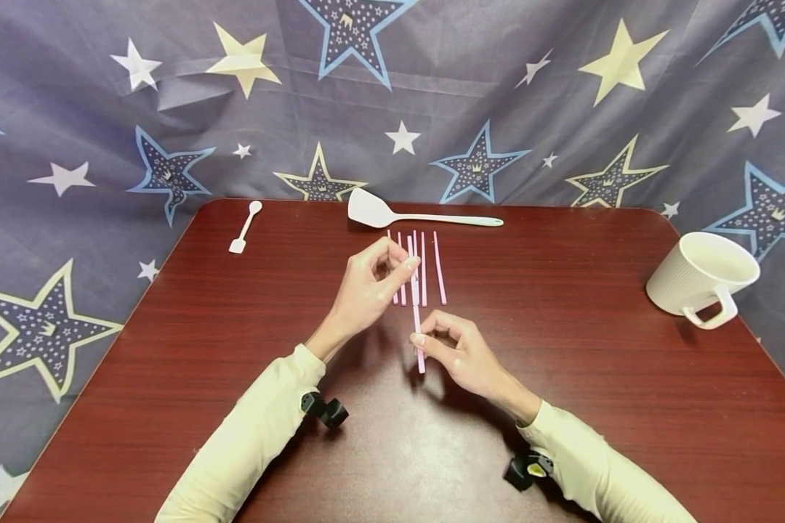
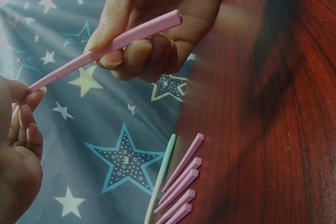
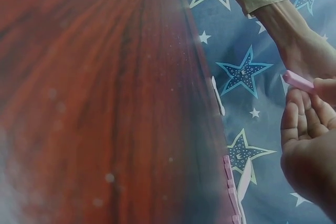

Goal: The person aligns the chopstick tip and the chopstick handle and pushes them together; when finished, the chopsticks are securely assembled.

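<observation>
A long pink chopstick (image 1: 416,319) with joint lines partway along it is held between both hands above the table. My left hand (image 1: 366,290) pinches its far part between thumb and fingers. Nearer to me, my right hand (image 1: 466,357) pinches it close to the thick squared end (image 2: 170,20), which sticks out past the fingers. Thumb and bent fingers of the right hand (image 2: 152,30) show large in the left wrist view. Behind the hands, several shorter pink sticks (image 1: 440,269) lie roughly parallel on the table, partly hidden by the left hand.
A white spatula (image 1: 432,217) lies along the back of the dark red table (image 1: 301,465). At the back left is a small white scoop-like tool (image 1: 245,229). A white ribbed mug (image 1: 683,280) stands at the right edge. A star-patterned cloth (image 1: 432,65) hangs behind.
</observation>
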Demonstrator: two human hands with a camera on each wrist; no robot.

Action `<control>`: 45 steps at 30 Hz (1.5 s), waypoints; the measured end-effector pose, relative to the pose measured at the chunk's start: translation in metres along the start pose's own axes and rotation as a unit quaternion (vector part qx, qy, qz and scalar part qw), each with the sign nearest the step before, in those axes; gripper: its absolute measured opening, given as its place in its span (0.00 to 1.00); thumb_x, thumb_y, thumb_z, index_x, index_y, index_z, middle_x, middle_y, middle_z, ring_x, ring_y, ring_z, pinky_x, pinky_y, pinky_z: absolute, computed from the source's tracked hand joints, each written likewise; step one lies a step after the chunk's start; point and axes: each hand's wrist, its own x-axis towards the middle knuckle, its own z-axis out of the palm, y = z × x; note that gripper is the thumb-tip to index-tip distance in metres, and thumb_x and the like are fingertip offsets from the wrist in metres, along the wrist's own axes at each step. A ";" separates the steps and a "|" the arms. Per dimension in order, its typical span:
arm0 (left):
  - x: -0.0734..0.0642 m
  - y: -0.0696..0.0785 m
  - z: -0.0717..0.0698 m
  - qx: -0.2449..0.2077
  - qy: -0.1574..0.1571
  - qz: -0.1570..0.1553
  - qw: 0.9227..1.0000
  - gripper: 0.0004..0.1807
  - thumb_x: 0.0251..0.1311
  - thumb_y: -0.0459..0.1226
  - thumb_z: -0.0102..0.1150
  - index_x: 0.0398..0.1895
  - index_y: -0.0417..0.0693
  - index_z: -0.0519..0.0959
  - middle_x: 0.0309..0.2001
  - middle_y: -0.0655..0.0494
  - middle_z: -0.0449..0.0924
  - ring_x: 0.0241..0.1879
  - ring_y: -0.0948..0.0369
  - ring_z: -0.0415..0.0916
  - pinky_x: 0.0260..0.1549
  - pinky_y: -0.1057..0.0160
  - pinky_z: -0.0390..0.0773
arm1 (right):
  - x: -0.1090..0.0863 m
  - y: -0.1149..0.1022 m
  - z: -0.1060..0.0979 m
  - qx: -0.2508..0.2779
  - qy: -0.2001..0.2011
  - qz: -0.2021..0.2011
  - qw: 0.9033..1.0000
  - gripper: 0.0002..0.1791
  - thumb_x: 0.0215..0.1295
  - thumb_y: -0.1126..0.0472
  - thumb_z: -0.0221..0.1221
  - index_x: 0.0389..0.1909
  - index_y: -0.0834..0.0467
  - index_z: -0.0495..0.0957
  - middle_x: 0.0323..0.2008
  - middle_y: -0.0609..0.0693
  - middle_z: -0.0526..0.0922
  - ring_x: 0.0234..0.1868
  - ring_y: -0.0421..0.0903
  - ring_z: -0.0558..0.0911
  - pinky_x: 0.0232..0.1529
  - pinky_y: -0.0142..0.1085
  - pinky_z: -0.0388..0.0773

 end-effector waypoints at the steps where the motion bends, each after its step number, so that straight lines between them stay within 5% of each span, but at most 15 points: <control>1: 0.000 0.000 0.000 -0.001 0.001 -0.001 1.000 0.07 0.68 0.32 0.65 0.32 0.40 0.78 0.24 0.56 0.77 0.23 0.63 0.68 0.24 0.67 0.67 | 0.000 0.001 0.000 0.000 0.000 0.001 1.000 0.05 0.72 0.73 0.57 0.36 0.73 0.76 0.25 0.54 0.81 0.27 0.42 0.81 0.37 0.39 0.81; 14: 0.001 -0.002 0.003 -0.001 0.006 -0.006 1.000 0.07 0.68 0.33 0.65 0.32 0.40 0.79 0.24 0.56 0.77 0.24 0.63 0.69 0.25 0.67 0.68 | 0.001 0.000 -0.001 0.002 0.011 0.014 1.000 0.06 0.73 0.72 0.57 0.35 0.71 0.77 0.28 0.65 0.80 0.29 0.44 0.82 0.38 0.36 0.81; 22: 0.008 -0.006 -0.001 0.037 -0.009 -0.041 0.998 0.06 0.69 0.36 0.66 0.38 0.41 0.82 0.27 0.48 0.81 0.28 0.60 0.73 0.31 0.65 0.71 | 0.002 -0.007 0.001 0.022 0.032 0.048 0.998 0.05 0.72 0.71 0.58 0.36 0.71 0.79 0.31 0.67 0.80 0.32 0.45 0.84 0.42 0.37 0.84; 33: 0.017 -0.012 -0.006 0.017 -0.013 -0.030 0.999 0.19 0.66 0.31 0.68 0.58 0.42 0.78 0.25 0.55 0.82 0.27 0.60 0.72 0.31 0.65 0.71 | -0.002 -0.009 -0.008 -0.129 -0.016 0.023 0.991 0.04 0.70 0.67 0.65 0.43 0.61 0.82 0.31 0.44 0.84 0.35 0.44 0.81 0.40 0.35 0.79; 45: 0.024 -0.019 -0.010 0.046 -0.014 -0.022 0.999 0.16 0.66 0.33 0.67 0.55 0.45 0.81 0.23 0.58 0.82 0.24 0.61 0.72 0.27 0.65 0.69 | -0.003 -0.010 -0.018 -0.239 -0.062 -0.059 0.967 0.12 0.64 0.64 0.72 0.44 0.56 0.79 0.28 0.37 0.80 0.29 0.35 0.78 0.28 0.41 0.77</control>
